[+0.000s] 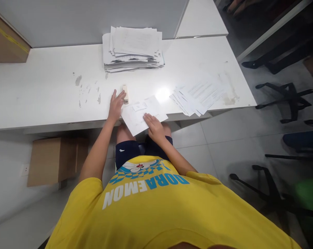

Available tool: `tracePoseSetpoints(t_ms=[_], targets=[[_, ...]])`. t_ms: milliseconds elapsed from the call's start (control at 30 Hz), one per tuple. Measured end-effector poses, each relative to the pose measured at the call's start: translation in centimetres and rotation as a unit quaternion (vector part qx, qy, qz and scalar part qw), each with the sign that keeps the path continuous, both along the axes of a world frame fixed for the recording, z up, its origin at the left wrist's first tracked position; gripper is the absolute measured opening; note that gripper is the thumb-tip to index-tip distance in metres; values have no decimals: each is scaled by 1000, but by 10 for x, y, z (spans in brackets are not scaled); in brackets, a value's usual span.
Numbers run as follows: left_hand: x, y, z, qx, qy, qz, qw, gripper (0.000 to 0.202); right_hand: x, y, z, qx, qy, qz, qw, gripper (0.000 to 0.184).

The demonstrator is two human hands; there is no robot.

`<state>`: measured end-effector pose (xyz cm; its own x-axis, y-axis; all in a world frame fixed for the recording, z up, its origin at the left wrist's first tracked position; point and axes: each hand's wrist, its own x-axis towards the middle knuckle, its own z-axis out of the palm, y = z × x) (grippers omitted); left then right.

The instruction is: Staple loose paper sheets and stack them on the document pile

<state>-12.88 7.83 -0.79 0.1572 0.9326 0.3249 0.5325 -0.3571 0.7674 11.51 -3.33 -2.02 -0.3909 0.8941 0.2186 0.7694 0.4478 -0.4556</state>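
A small cream-coloured stapler (pixel 124 94) lies on the white desk. My left hand (pixel 116 105) is beside it with fingers apart, the fingertips at its left side and not wrapped round it. Sheets of white paper (pixel 135 119) with faint print lie at an angle at the desk's front edge, partly overhanging it above my lap. My right hand (pixel 154 127) rests on their right part with its fingers stretched out. Whether its thumb goes under the paper cannot be seen.
A thick stack of papers (pixel 134 43) stands at the back of the desk (pixel 50 90). Loose printed sheets (pixel 200 98) fan out on the right. A cardboard box (pixel 7 38) sits at the back left, another box (pixel 47 160) below. Chair bases (pixel 288 95) stand on the floor at right.
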Motion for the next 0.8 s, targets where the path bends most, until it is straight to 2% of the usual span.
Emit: tracePoseSetpoints(t_ms=[100, 233, 533, 800], targets=[[-2, -2, 0, 5, 2, -9, 1000, 66, -22, 2, -2, -32, -4, 2, 999, 66], [-1, -5, 3, 12, 5, -1, 1000, 66, -35, 3, 1, -42, -17, -15, 999, 62], [1, -7, 7, 5, 36, 3, 999, 62, -38, 1, 21, -57, -34, -39, 997, 58], [0, -8, 6, 5, 29, -12, 999, 58, -36, 7, 14, -32, -51, -61, 996, 64]])
